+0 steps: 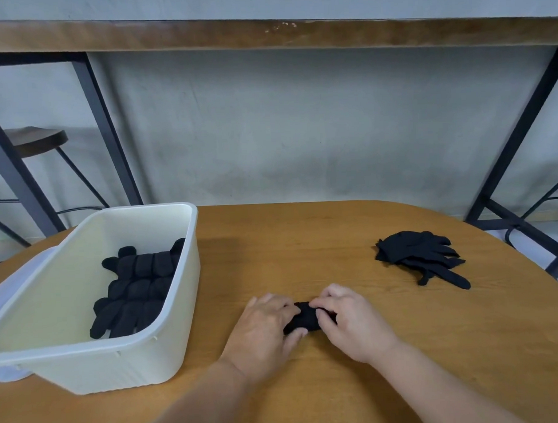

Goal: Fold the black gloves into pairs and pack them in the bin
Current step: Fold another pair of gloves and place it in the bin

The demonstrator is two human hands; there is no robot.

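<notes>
A small bundle of black gloves [303, 317] lies on the wooden table, bunched up between both hands. My left hand [263, 330] grips its left side and my right hand [349, 320] grips its right side, fingers curled over the fabric. A cream plastic bin [168, 350] stands to the left and holds several folded black gloves [137, 288] along its right wall. A loose pile of black gloves [420, 256] lies flat on the table at the right, apart from both hands.
The round wooden table [305, 248] curves away at the far and right edges. Behind it stand a grey wall, a dark metal-framed bench, and a stool [35, 142] at the left. Bare tabletop lies between the bin and the loose pile.
</notes>
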